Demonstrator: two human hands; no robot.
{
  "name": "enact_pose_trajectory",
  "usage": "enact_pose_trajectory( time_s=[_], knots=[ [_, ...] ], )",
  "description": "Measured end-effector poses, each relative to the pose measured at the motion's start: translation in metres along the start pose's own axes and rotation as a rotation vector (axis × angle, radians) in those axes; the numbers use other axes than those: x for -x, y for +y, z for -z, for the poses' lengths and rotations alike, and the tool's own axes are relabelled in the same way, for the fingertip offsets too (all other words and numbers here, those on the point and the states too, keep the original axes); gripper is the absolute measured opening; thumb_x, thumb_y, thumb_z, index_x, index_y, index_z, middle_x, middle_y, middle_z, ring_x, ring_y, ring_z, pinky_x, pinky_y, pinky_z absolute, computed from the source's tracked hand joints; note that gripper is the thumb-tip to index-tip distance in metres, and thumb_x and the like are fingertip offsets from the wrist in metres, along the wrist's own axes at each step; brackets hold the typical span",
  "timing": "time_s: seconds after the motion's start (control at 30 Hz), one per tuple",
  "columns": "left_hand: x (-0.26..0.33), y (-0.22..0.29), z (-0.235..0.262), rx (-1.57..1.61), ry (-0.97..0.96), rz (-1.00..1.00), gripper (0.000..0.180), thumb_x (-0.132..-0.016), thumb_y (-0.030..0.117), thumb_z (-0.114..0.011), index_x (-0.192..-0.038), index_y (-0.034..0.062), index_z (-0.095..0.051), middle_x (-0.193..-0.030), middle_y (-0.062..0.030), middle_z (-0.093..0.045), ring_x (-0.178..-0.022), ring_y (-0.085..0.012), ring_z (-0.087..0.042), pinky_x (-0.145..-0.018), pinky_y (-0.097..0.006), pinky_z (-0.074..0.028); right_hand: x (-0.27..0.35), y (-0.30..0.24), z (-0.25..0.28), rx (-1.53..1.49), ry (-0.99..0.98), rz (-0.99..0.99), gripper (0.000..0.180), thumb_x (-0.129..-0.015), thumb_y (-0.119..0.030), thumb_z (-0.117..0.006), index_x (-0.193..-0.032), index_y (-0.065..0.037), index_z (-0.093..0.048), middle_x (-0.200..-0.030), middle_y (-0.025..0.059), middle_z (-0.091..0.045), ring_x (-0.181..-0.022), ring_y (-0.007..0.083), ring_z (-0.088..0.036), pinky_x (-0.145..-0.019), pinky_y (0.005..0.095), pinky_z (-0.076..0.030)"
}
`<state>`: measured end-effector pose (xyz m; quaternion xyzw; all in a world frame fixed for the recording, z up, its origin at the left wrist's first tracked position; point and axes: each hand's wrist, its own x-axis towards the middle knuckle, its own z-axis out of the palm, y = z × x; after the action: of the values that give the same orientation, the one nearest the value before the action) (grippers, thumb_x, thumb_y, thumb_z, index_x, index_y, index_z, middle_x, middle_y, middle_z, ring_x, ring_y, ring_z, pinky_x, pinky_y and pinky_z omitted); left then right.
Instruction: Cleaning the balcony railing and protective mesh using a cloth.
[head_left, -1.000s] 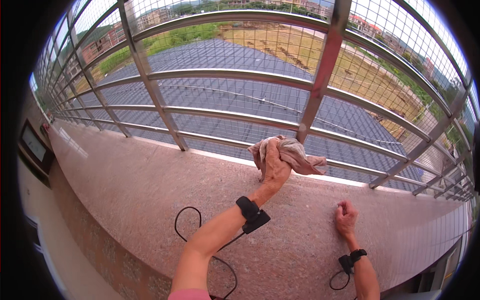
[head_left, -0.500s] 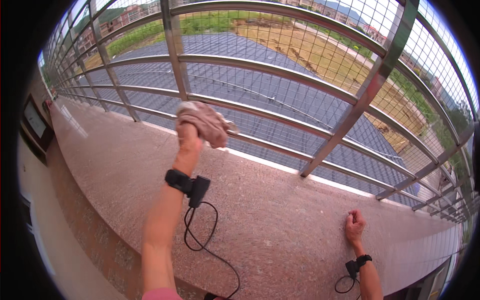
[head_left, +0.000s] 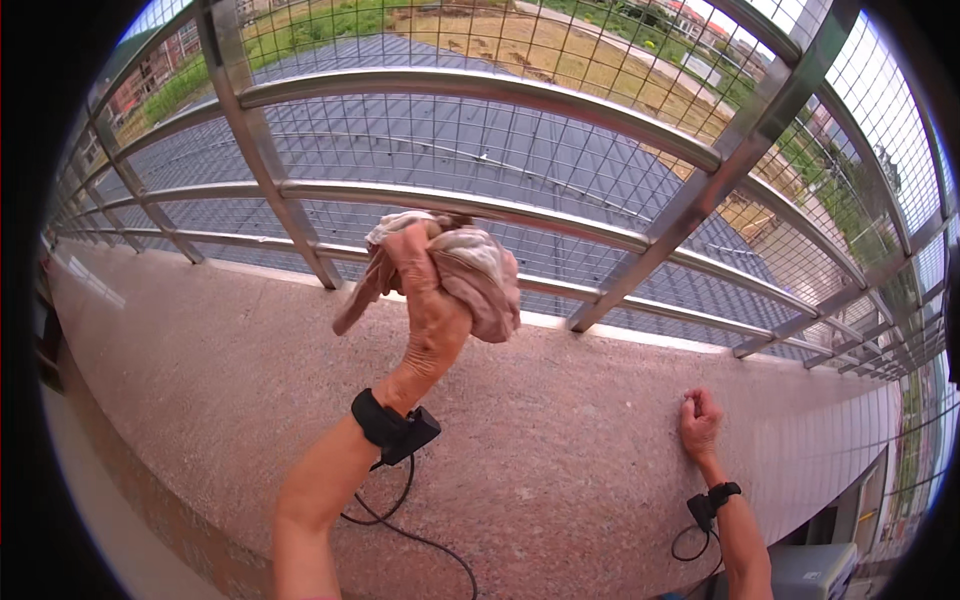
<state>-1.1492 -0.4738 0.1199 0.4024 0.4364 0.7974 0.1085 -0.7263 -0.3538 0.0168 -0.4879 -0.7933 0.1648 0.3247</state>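
Note:
My left hand (head_left: 432, 310) is closed around a bunched, dusty-pink cloth (head_left: 486, 275) with whitish patches. The cloth is up against one of the lower rails of a metal railing (head_left: 590, 222), and a loose corner of it hangs to the left of my wrist. Part of my fingers is hidden in its folds. Off to the right, my right hand (head_left: 701, 425) rests curled on the pinkish speckled stone ledge (head_left: 560, 430). Its fingers are bent in, and whether anything is inside them cannot be seen.
Black straps with small boxes (head_left: 405, 428) sit on both wrists, and a thin black cable (head_left: 440, 550) trails over the ledge. Wire mesh backs the railing. Beyond it lie a dark ribbed roof (head_left: 400, 140) and grass. A grey object (head_left: 815, 568) stands at the lower right.
My left hand has moved right along the railing with the cloth, and my wrist has bent. The view has shifted too. My right hand stays curled on the ledge.

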Motion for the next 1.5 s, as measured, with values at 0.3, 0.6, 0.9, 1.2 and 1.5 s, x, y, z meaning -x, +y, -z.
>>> enact_pose_trajectory(
  time_s=[0.3,0.6,0.9,1.2,1.5],
  knots=[
    [0.05,-0.027,-0.081,-0.475,-0.804,-0.306,0.03,-0.08,0.001,-0.059,-0.108,0.0054,-0.048,-0.1,-0.0107,-0.041,-0.096,-0.0273,-0.049,-0.085,-0.037,-0.043,0.001,0.006,-0.004,-0.05,0.008,0.024,0.007,-0.079,-0.004,-0.051,-0.083,-0.002,-0.056,-0.056,0.0031,-0.041,-0.051,0.01,-0.04,-0.047,0.0277,-0.034],
    [0.044,-0.028,-0.052,-0.96,-0.882,-0.598,0.022,-0.075,0.008,-0.062,-0.094,0.0047,-0.053,-0.097,-0.0128,-0.048,-0.097,-0.031,-0.054,-0.081,-0.04,-0.048,0.003,0.004,0.005,-0.194,-0.013,-0.039,0.007,-0.083,-0.003,-0.05,-0.085,-0.002,-0.056,-0.058,-0.0028,-0.041,-0.053,0.0054,-0.039,-0.047,0.0243,-0.032],
    [-0.005,0.015,0.084,-1.516,-0.741,-0.482,0.02,-0.072,0.009,-0.062,-0.09,0.0032,-0.058,-0.097,-0.0139,-0.052,-0.096,-0.0337,-0.053,-0.079,-0.042,-0.049,0.003,0.001,0.006,-0.259,-0.009,-0.032,0.007,-0.084,-0.004,-0.05,-0.086,-0.001,-0.056,-0.06,-0.0005,-0.045,-0.056,0.0085,-0.043,-0.051,0.0259,-0.037],
    [-0.037,0.008,0.17,-1.542,-0.346,-0.171,0.019,-0.086,0.015,-0.053,-0.095,-0.0014,-0.055,-0.097,-0.0163,-0.058,-0.083,-0.031,-0.061,-0.067,-0.039,-0.049,-0.003,0.009,0.011,-0.193,-0.066,-0.138,0.012,-0.082,-0.007,-0.05,-0.088,-0.001,-0.059,-0.061,0.0054,-0.051,-0.058,0.0109,-0.049,-0.053,0.0292,-0.04],
    [-0.02,0.025,0.168,-0.845,-0.246,0.269,0.026,-0.081,0.009,-0.059,-0.106,0.0004,-0.06,-0.098,-0.0154,-0.061,-0.086,-0.0293,-0.06,-0.078,-0.034,-0.049,0.03,-0.032,-0.023,0.311,0.15,-0.053,0.013,-0.08,-0.006,-0.051,-0.092,-0.004,-0.054,-0.082,0.0163,-0.058,-0.075,0.0346,-0.059,-0.07,0.0415,-0.047]
  ],
)
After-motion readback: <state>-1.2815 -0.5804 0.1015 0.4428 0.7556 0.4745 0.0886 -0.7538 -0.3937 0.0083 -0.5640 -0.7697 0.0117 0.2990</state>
